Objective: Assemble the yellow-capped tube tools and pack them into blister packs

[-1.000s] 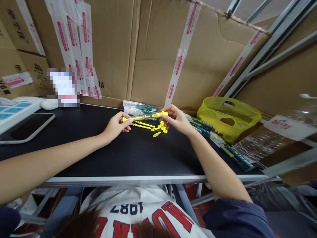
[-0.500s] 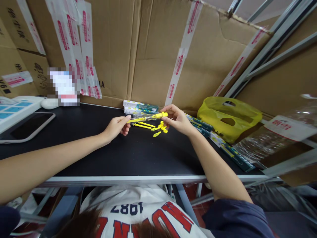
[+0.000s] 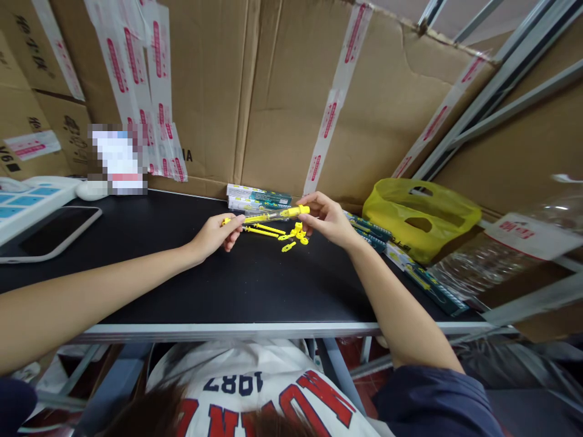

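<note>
A slim yellow pen-shaped tool (image 3: 273,215) with a clear barrel spans the gap between both hands, held nearly level above the black table. My left hand (image 3: 216,233) pinches it near its left end, and a yellow tip (image 3: 225,221) sticks out past the thumb. At the thicker yellow right end, the fingers of my right hand (image 3: 328,220) are closed on it. Just below lie thin yellow rods (image 3: 264,232). Beside them is a small heap of yellow caps and clips (image 3: 298,233), with what look like small dark springs among them.
Slim printed boxes (image 3: 257,197) lie at the back. More teal boxes (image 3: 423,279) run along the right, near a yellow plastic bag (image 3: 419,212) and a clear plastic bottle (image 3: 492,255). A phone (image 3: 54,233) and a white power strip (image 3: 34,197) are at left.
The left hand has shifted its hold along the tool, so a yellow tip now shows beyond the thumb. The right hand has barely moved.
</note>
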The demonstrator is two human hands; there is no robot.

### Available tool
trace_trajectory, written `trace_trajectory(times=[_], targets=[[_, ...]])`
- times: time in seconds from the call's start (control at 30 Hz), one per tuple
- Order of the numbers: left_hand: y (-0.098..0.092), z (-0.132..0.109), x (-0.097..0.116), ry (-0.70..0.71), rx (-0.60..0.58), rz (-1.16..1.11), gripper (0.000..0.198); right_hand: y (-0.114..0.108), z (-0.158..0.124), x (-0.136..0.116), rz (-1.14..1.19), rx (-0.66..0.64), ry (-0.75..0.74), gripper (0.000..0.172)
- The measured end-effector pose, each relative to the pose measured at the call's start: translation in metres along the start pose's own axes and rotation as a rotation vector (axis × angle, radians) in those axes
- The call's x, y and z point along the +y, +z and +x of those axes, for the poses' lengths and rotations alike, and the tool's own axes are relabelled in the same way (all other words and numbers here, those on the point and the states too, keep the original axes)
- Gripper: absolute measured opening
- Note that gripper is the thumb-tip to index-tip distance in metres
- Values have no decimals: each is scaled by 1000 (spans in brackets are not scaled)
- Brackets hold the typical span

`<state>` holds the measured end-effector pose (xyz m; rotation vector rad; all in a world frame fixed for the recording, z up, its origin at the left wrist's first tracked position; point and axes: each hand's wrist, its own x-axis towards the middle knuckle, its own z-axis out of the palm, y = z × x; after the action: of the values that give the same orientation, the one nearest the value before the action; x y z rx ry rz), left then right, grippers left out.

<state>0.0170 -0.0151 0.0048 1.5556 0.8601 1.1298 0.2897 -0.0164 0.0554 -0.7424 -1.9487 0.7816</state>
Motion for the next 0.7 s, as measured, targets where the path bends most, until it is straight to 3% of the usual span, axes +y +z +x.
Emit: trace_trajectory(times=[0.7], targets=[[-2, 1, -1, -51, 21, -32, 42, 7, -1, 1, -41, 62, -13, 38]])
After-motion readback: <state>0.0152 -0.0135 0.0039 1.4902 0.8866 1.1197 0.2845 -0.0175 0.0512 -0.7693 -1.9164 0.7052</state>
